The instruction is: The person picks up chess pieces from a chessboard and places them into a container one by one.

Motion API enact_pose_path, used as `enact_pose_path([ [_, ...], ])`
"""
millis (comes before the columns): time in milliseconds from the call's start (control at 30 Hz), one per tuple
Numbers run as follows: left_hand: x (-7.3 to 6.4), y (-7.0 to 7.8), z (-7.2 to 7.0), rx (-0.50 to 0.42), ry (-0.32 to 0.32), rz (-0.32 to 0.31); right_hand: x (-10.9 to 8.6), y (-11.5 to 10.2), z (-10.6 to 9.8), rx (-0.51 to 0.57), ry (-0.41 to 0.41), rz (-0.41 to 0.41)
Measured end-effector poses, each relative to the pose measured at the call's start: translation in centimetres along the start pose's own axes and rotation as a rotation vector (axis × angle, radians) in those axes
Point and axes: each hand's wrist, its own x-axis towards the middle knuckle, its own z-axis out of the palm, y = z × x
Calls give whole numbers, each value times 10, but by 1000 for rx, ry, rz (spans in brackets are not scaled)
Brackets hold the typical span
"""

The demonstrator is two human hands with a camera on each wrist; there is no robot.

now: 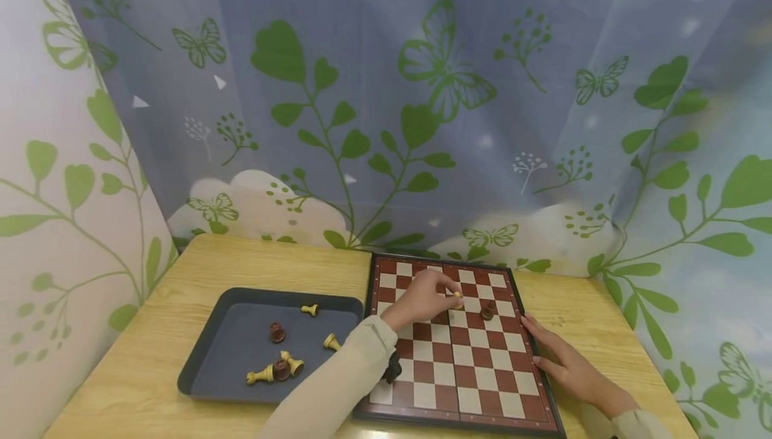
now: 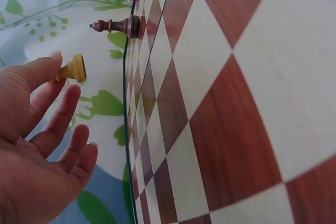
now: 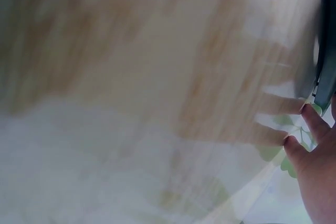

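My left hand (image 1: 425,297) reaches over the upper half of a red and white chessboard (image 1: 422,395). Thumb and index finger pinch a yellow chess piece (image 2: 77,69) by its upper part, base pointing at the board; the covered top hides its kind. In the left wrist view, a gap shows between that base and the board. A dark brown bishop (image 2: 126,27) stands upright on the board, just right of the held piece in the head view. My right hand (image 1: 567,365) touches the board's right edge with its fingers extended (image 3: 315,124).
Left of the board lies a dark grey tray (image 1: 208,335) holding several yellow and brown chess pieces, some tipped over, such as a yellow one (image 1: 310,309) and a brown one (image 1: 277,332). Both sit on a light wooden table (image 1: 139,352). A patterned curtain (image 1: 374,90) hangs behind.
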Motion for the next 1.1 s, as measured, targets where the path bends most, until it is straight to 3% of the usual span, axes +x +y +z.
enact_pose_path([
  [333, -10, 8, -5, -65, 12, 19, -2, 0, -1, 34, -20, 22],
  [667, -22, 15, -11, -45, 42, 56, -2, 0, -2, 30, -18, 20],
  [900, -31, 10, -18, -19, 49, 65, -1, -1, -2, 21, -11, 3],
  [1100, -42, 2, -26, -10, 65, 32, 0, 0, -1, 23, -15, -3],
])
